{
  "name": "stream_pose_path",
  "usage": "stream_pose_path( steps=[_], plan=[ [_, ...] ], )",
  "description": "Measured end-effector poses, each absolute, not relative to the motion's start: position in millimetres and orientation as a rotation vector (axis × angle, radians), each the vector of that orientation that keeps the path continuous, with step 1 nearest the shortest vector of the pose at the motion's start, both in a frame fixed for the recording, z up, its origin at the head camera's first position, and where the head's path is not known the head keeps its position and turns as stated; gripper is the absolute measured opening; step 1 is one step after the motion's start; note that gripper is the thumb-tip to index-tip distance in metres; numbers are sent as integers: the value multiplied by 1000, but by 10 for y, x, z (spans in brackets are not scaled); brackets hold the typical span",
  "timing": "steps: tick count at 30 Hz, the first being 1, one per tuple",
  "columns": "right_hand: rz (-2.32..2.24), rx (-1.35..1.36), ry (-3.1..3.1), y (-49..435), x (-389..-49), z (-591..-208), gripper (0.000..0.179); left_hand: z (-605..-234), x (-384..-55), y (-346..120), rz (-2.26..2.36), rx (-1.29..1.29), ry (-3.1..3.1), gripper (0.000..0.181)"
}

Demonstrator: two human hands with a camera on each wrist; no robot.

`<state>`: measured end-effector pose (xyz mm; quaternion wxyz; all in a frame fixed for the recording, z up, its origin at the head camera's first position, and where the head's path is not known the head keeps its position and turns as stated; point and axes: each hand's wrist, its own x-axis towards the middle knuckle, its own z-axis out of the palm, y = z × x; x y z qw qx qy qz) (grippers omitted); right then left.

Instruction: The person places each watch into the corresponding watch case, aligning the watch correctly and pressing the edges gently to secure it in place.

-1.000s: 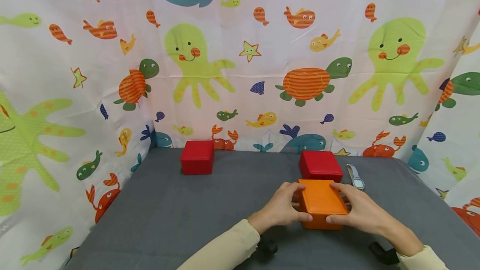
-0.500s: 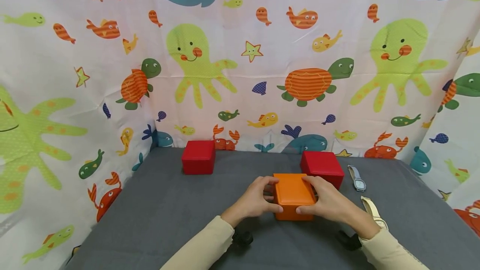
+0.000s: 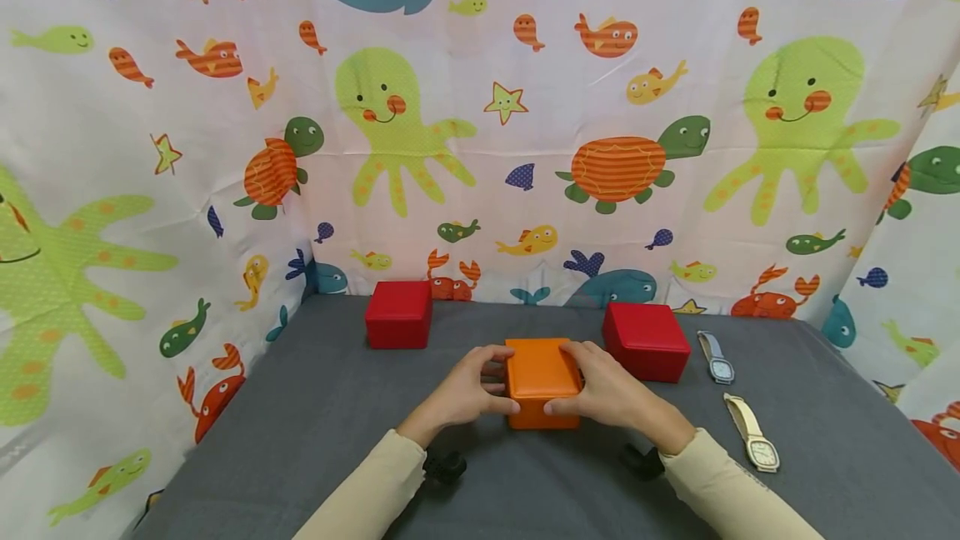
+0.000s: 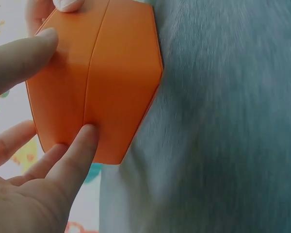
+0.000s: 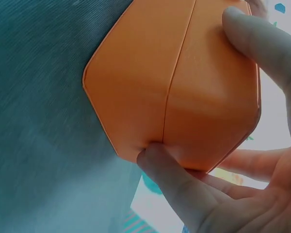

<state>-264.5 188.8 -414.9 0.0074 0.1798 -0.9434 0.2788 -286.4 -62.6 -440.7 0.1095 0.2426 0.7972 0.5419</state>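
Box before 2 boxes, watches right

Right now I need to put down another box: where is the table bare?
Widest: left of the left hand, in front of the left red box. Smaller: between that box and the right red box, behind the orange box. Crowded: around the right hand, right red box, grey watch and gold watch.

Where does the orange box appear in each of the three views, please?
Head: orange box, lower half, slightly right of centre.
Left wrist: upper left, reaching the top edge.
Right wrist: upper middle, reaching the top edge.
Shared landmark: grey cloth, around the box in head, right of it in left wrist, left in right wrist.
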Motion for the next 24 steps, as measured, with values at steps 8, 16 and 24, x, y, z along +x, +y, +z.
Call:
stream_pose_path(
  steps=[8,16,24],
  plan=[
    [897,585,-2952,1648,-2734,-4159,99,-4409,-2896,-877,1595,668,2360,72],
    [902,611,-2940,1522,-2769,-4142,97,-4446,-2936,-1006,1600,658,2376,74],
    [892,608,-2961,1452,-2776,-4137,96,-4460,-2940,-1065,1631,671,2356,74]
  ],
)
